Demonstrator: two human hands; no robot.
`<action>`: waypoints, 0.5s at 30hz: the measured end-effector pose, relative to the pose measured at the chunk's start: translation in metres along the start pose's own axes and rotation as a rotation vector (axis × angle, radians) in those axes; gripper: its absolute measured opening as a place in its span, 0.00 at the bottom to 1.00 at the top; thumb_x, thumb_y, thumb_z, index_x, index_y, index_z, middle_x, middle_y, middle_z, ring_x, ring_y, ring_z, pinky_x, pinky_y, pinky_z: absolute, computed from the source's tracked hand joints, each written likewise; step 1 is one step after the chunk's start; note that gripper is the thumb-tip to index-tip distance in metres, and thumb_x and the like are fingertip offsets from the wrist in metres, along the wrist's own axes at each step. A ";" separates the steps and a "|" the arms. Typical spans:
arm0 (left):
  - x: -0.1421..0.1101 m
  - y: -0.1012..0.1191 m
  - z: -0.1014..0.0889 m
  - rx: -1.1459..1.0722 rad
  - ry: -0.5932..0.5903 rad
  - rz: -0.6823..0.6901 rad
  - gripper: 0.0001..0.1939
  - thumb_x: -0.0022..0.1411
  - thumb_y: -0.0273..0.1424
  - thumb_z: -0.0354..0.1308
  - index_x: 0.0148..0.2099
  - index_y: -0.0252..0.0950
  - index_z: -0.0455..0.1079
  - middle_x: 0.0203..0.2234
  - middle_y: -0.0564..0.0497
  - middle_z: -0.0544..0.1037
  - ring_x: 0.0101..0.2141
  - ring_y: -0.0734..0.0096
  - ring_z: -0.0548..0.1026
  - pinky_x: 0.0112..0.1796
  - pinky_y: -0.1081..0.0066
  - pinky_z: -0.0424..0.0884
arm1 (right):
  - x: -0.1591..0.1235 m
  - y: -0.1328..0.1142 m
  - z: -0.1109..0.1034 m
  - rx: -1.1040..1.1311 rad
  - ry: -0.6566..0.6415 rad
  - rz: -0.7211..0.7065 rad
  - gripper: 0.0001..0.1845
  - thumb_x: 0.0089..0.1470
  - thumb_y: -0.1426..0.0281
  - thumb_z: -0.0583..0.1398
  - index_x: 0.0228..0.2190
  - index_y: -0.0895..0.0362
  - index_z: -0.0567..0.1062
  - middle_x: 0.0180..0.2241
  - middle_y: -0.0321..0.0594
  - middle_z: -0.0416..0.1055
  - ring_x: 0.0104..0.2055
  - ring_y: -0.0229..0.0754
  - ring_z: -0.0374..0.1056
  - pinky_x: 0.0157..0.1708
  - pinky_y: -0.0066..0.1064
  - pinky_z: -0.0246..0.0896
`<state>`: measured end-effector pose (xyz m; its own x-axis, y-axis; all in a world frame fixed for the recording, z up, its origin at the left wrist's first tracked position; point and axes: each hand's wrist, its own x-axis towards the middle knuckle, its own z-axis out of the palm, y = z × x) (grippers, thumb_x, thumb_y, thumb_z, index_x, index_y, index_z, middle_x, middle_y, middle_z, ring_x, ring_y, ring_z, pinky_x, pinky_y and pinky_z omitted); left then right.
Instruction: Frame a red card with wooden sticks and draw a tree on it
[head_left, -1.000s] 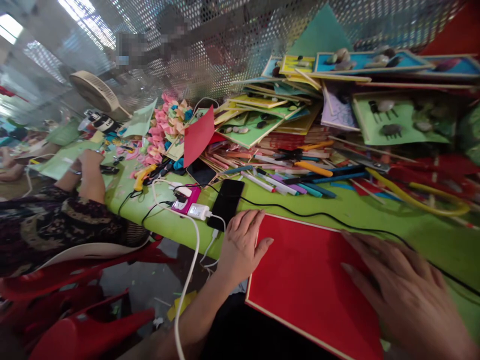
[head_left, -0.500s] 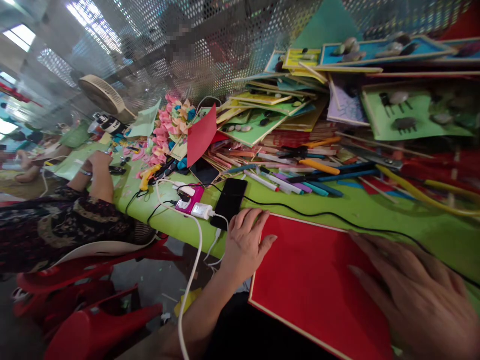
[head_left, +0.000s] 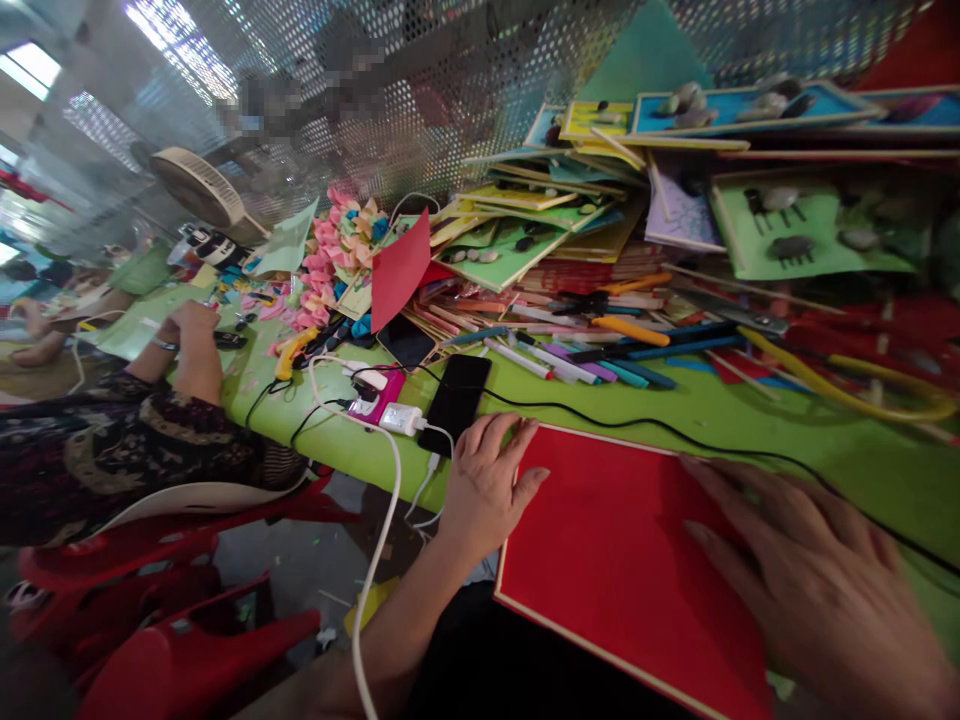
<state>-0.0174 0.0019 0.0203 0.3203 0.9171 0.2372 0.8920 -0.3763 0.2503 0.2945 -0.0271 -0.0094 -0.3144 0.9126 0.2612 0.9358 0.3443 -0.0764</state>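
Just a slight swing of the view since half a second ago: left hand (head_left: 484,485), right hand (head_left: 817,560) and red board (head_left: 600,540) hold their places! The board lies at the near side of the green tabletop (head_left: 652,408). At its three o'clock the right grip spreads wide; at ten, the left grip is loosely open across the edge, neither visibly clasping anything. Beyond, a black phone (head_left: 456,400) at ten; marker pens (head_left: 574,365) at twelve.

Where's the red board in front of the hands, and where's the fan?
Red board (head_left: 622,550): head view, middle of its red face.
Fan (head_left: 196,188): head view, on its round head.
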 end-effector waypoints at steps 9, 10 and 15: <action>-0.002 -0.004 0.001 -0.006 0.018 0.058 0.30 0.81 0.46 0.41 0.73 0.34 0.61 0.64 0.39 0.72 0.63 0.52 0.66 0.62 0.52 0.64 | 0.003 0.001 -0.002 0.104 0.042 0.053 0.30 0.72 0.58 0.50 0.68 0.55 0.65 0.59 0.53 0.74 0.59 0.62 0.69 0.53 0.53 0.66; -0.003 -0.004 0.001 -0.017 0.032 0.065 0.30 0.81 0.46 0.41 0.73 0.34 0.61 0.64 0.39 0.72 0.63 0.52 0.66 0.63 0.52 0.64 | 0.003 0.002 -0.004 0.115 0.049 0.066 0.30 0.72 0.59 0.50 0.69 0.56 0.64 0.59 0.54 0.74 0.59 0.62 0.69 0.53 0.54 0.65; -0.002 -0.005 -0.001 -0.049 0.036 0.096 0.30 0.81 0.45 0.40 0.74 0.35 0.61 0.64 0.41 0.73 0.62 0.52 0.68 0.62 0.54 0.63 | 0.000 0.006 -0.009 0.152 0.088 0.100 0.27 0.72 0.63 0.51 0.66 0.60 0.69 0.56 0.57 0.76 0.58 0.62 0.70 0.54 0.54 0.65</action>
<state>-0.0228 0.0021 0.0197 0.3908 0.8717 0.2958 0.8409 -0.4688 0.2704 0.3015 -0.0267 -0.0009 -0.1996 0.9233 0.3280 0.9248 0.2882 -0.2485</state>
